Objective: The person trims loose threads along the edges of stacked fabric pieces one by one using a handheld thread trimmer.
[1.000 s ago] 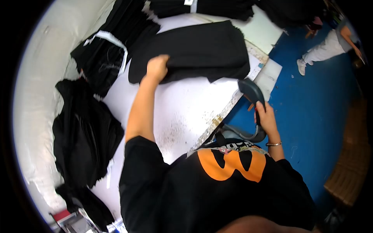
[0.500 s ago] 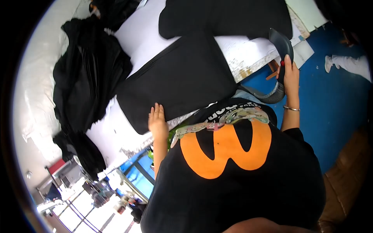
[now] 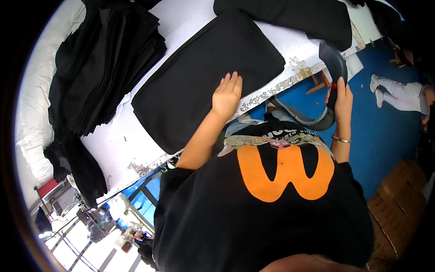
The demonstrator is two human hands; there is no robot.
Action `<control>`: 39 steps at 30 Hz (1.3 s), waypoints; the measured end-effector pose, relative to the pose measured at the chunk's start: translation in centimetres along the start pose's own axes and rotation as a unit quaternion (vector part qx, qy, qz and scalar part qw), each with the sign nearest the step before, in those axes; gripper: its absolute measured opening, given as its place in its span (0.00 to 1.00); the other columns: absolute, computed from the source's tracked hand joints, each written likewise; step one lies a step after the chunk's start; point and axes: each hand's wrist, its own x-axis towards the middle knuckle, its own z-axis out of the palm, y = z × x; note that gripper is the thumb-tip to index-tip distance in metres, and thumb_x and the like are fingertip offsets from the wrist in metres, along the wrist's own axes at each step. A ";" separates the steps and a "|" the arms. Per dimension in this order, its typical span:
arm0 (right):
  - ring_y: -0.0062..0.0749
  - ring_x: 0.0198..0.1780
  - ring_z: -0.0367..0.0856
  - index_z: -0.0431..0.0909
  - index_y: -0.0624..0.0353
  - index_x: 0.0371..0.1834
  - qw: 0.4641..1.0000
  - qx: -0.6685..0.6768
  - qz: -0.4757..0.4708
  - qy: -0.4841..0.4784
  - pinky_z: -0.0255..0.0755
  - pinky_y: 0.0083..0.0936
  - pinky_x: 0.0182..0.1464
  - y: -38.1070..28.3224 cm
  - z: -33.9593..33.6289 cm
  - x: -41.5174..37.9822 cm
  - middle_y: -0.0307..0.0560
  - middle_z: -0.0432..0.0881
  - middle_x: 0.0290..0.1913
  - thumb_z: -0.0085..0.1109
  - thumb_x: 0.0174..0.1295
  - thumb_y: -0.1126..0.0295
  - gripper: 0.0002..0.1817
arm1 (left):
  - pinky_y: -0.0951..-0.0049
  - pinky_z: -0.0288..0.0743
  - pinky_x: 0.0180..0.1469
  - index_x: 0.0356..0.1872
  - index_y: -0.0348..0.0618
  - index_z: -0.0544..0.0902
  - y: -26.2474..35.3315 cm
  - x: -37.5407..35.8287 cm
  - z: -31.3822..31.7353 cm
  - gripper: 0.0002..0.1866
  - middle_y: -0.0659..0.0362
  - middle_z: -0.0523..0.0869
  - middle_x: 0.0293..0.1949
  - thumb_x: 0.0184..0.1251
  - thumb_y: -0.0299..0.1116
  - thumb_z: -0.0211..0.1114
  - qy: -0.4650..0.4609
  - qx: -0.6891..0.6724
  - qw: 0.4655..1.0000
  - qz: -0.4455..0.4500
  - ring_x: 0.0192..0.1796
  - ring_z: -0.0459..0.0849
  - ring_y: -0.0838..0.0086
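My left hand [image 3: 228,97] lies flat, fingers stretched out, on a folded piece of black fabric [image 3: 195,72] spread over the white table. In my right hand [image 3: 343,102] is the handle of a black vacuum hose with a curved nozzle [image 3: 333,56] and a small red part by my thumb. Its ribbed grey hose [image 3: 319,123] bends down and back toward my waist. The nozzle is raised at the table's right edge, apart from the fabric under my left hand. Another black fabric piece [image 3: 290,18] lies farther back, close to the nozzle tip.
A large pile of black fabric pieces [image 3: 102,68] covers the table's left part. The white table [image 3: 122,156] has a worn, chipped front edge. Cardboard boxes [image 3: 398,199] stand at the lower right on the blue floor [image 3: 371,131]. A person in white trousers [image 3: 401,95] is at the far right.
My left hand has slid right and farther up across the black fabric, from its near left corner toward the middle. My right hand still holds the vacuum hose; the view has shifted slightly.
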 end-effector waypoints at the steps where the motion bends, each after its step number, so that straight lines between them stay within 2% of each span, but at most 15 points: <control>1: 0.25 0.20 0.76 0.75 0.61 0.38 1.000 -0.001 -0.006 0.002 0.70 0.23 0.25 -0.1 0.0 -0.6 0.42 0.76 0.22 0.50 0.79 0.44 0.27 | 0.58 0.85 0.59 0.55 0.36 0.84 -0.9 1.5 0.9 0.21 0.48 0.87 0.59 0.59 0.26 0.65 0.006 -0.001 1.000 0.001 0.57 0.89 0.51; 7: 0.27 0.19 0.77 0.73 0.60 0.36 0.998 -0.033 0.016 0.046 0.72 0.24 0.25 1.3 -1.5 -3.3 0.43 0.77 0.22 0.47 0.80 0.43 0.28 | 0.61 0.85 0.56 0.52 0.34 0.84 -3.3 8.5 3.4 0.19 0.44 0.87 0.59 0.57 0.23 0.62 -0.004 -0.053 0.999 0.003 0.58 0.88 0.50; 14: 0.28 0.20 0.76 0.74 0.61 0.41 0.993 0.042 0.053 0.093 0.73 0.25 0.24 4.6 -4.8 -4.6 0.44 0.77 0.23 0.49 0.79 0.43 0.28 | 0.42 0.78 0.64 0.63 0.31 0.79 5.7 0.7 -1.6 0.26 0.42 0.79 0.68 0.62 0.28 0.63 -0.130 0.025 0.990 -0.050 0.69 0.79 0.46; 17: 0.29 0.20 0.76 0.73 0.61 0.42 0.987 0.087 0.065 0.119 0.73 0.27 0.24 4.7 -5.8 -3.5 0.44 0.77 0.23 0.49 0.78 0.41 0.29 | 0.49 0.85 0.54 0.60 0.31 0.80 6.7 2.9 0.2 0.25 0.45 0.84 0.60 0.59 0.29 0.66 -0.067 0.117 0.991 -0.024 0.59 0.86 0.49; 19: 0.30 0.20 0.76 0.73 0.60 0.42 0.987 0.102 0.061 0.109 0.74 0.28 0.25 4.9 -6.5 -1.8 0.46 0.77 0.24 0.49 0.78 0.40 0.29 | 0.56 0.87 0.44 0.52 0.34 0.81 5.1 5.7 1.3 0.21 0.49 0.87 0.48 0.55 0.28 0.67 -0.107 -0.025 0.992 -0.056 0.47 0.90 0.52; 22: 0.30 0.20 0.76 0.73 0.59 0.41 0.990 0.111 0.044 0.080 0.74 0.28 0.25 4.3 -6.8 0.4 0.45 0.77 0.24 0.49 0.77 0.38 0.30 | 0.52 0.83 0.49 0.47 0.42 0.85 2.2 12.3 -2.4 0.19 0.48 0.89 0.43 0.49 0.26 0.66 0.066 -0.153 0.977 -0.131 0.44 0.88 0.50; 23: 0.30 0.20 0.76 0.73 0.59 0.41 0.991 0.104 0.046 0.068 0.74 0.28 0.25 4.0 -6.9 1.1 0.45 0.77 0.24 0.49 0.77 0.38 0.30 | 0.54 0.83 0.50 0.45 0.40 0.87 1.2 14.7 -5.1 0.16 0.45 0.90 0.41 0.52 0.27 0.67 0.122 -0.177 0.962 -0.166 0.45 0.88 0.47; 25: 0.29 0.20 0.76 0.74 0.59 0.40 0.993 0.093 0.036 0.060 0.74 0.27 0.25 3.0 -6.4 2.1 0.44 0.76 0.22 0.49 0.77 0.38 0.30 | 0.61 0.83 0.49 0.44 0.38 0.90 0.2 18.1 -10.9 0.13 0.48 0.93 0.34 0.59 0.33 0.73 0.158 -0.371 0.842 -0.358 0.39 0.92 0.59; 26: 0.29 0.20 0.76 0.74 0.59 0.40 0.993 0.097 0.033 0.057 0.74 0.27 0.25 2.6 -6.3 3.0 0.44 0.76 0.22 0.49 0.77 0.38 0.30 | 0.64 0.84 0.49 0.43 0.32 0.89 -0.1 18.7 -13.6 0.12 0.50 0.93 0.36 0.62 0.30 0.74 0.243 -0.396 0.826 -0.319 0.40 0.91 0.65; 28: 0.29 0.19 0.76 0.75 0.59 0.38 0.997 0.070 0.030 0.033 0.73 0.25 0.24 2.5 -6.2 4.2 0.44 0.76 0.21 0.49 0.77 0.38 0.30 | 0.71 0.82 0.43 0.46 0.33 0.89 -0.8 18.6 -18.2 0.11 0.56 0.91 0.39 0.63 0.23 0.73 0.340 -0.547 0.692 -0.326 0.38 0.88 0.71; 30: 0.28 0.18 0.76 0.75 0.59 0.36 0.998 0.054 0.025 0.031 0.72 0.25 0.23 1.5 -5.6 4.6 0.44 0.76 0.20 0.50 0.77 0.38 0.30 | 0.71 0.84 0.52 0.42 0.29 0.89 -1.6 16.6 -21.5 0.11 0.50 0.93 0.39 0.61 0.26 0.76 0.450 -0.540 0.631 -0.329 0.41 0.92 0.64; 32: 0.27 0.18 0.77 0.75 0.59 0.34 0.999 0.029 0.004 0.034 0.72 0.24 0.23 0.4 -5.0 4.9 0.43 0.77 0.20 0.51 0.76 0.39 0.30 | 0.62 0.88 0.54 0.44 0.26 0.86 -1.3 14.2 -24.1 0.11 0.44 0.91 0.44 0.71 0.27 0.69 0.461 -0.690 0.462 -0.314 0.46 0.92 0.58; 34: 0.25 0.19 0.77 0.76 0.59 0.33 0.999 0.019 -0.002 0.041 0.72 0.23 0.23 -0.2 -4.5 4.9 0.42 0.77 0.20 0.51 0.76 0.39 0.30 | 0.50 0.84 0.63 0.60 0.28 0.80 -2.1 8.6 -24.5 0.18 0.41 0.85 0.59 0.78 0.31 0.63 0.377 -0.774 0.451 -0.237 0.58 0.87 0.52; 36: 0.24 0.19 0.77 0.77 0.59 0.32 0.999 0.012 -0.004 0.042 0.72 0.22 0.24 0.2 -4.2 4.8 0.41 0.77 0.20 0.52 0.76 0.39 0.30 | 0.49 0.77 0.71 0.67 0.29 0.75 -1.6 4.5 -22.6 0.23 0.42 0.80 0.66 0.80 0.36 0.62 0.498 -0.633 0.460 -0.374 0.66 0.81 0.52; 39: 0.23 0.20 0.77 0.77 0.59 0.30 0.998 -0.005 -0.017 0.066 0.70 0.21 0.26 0.7 -4.0 3.9 0.39 0.76 0.20 0.55 0.74 0.38 0.31 | 0.50 0.69 0.76 0.72 0.32 0.71 0.1 -3.7 -19.0 0.29 0.44 0.75 0.72 0.78 0.37 0.65 0.481 -0.575 0.462 -0.474 0.71 0.75 0.55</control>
